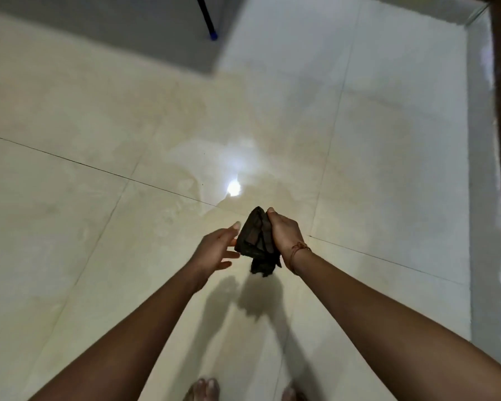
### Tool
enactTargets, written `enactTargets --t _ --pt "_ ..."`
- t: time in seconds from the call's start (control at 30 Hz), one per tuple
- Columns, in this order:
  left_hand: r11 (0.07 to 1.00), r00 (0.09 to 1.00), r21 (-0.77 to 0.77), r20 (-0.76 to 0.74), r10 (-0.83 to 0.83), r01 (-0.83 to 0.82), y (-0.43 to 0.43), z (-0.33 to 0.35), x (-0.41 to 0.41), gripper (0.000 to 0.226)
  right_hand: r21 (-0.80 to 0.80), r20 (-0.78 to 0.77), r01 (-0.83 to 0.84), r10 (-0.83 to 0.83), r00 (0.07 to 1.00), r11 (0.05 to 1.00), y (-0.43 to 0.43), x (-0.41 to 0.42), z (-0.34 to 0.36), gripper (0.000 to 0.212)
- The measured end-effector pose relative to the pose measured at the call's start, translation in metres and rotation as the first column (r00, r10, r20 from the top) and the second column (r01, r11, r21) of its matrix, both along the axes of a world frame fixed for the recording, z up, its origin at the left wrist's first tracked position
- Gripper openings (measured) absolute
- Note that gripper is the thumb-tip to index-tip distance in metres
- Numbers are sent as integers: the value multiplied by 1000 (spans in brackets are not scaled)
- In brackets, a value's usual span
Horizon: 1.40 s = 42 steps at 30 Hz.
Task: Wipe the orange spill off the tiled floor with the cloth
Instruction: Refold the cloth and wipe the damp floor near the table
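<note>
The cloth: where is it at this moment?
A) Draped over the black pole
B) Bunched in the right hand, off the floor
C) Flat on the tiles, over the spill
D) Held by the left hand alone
B: the dark cloth is bunched in the right hand, its shadow on the tiles below; the left hand is open beside it.

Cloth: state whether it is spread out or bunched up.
Bunched up: the dark cloth is a crumpled wad gripped in the right hand, held above the floor.

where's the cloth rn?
Head view, centre frame: the dark cloth is bunched in the right hand, held above the tiled floor, left hand open beside it.
</note>
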<state>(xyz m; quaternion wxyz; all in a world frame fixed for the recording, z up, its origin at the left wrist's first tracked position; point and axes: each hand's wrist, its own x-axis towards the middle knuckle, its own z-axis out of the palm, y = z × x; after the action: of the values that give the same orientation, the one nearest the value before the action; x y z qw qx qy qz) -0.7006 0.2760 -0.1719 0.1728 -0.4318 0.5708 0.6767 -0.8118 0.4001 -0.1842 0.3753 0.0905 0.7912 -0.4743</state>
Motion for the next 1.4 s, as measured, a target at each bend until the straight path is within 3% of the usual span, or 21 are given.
enactTargets --t 0.1,0.3,0.43,0.57,0.67,0.87,0.97,1.07,1.2,1.33,1.4 --pt "993 995 76 -58 -81 85 20 73 -2 34 22 -37 -65 66 997 998 -3 10 71 51" --pt "988 986 27 -60 153 -152 8 171 12 11 62 -33 -157 159 987 986 -11 18 169 44" --pt "979 974 41 -102 201 -198 -15 221 28 21 -67 100 -184 190 977 981 -32 26 226 28" --pt "982 976 121 -143 162 -145 -35 253 37 23 -172 169 -290 318 933 942 -53 29 260 42" --pt "984 972 105 -171 163 -147 -34 265 34 34 -158 166 -381 404 899 911 -65 22 267 43" --pt "901 895 -58 -159 417 -430 -36 268 3 21 -34 114 -585 585 803 810 -92 -25 263 14" --pt "876 898 -209 -176 404 -435 -31 267 -8 21 -82 166 -609 614 772 789 -109 -40 276 20" --pt "909 946 -278 -176 271 -312 -27 271 -23 36 -93 221 -691 691 688 717 -129 -55 283 39" --pt "952 953 -121 -155 260 -280 -45 264 -24 36 61 139 -751 740 658 657 -149 -73 260 27" --pt "910 966 -349 44 254 -224 -87 220 -15 40 201 -67 -734 757 650 648 -172 -98 222 28" --pt "883 970 -449 120 209 -135 -106 166 -11 41 263 -234 -786 827 511 560 -188 -107 169 27"
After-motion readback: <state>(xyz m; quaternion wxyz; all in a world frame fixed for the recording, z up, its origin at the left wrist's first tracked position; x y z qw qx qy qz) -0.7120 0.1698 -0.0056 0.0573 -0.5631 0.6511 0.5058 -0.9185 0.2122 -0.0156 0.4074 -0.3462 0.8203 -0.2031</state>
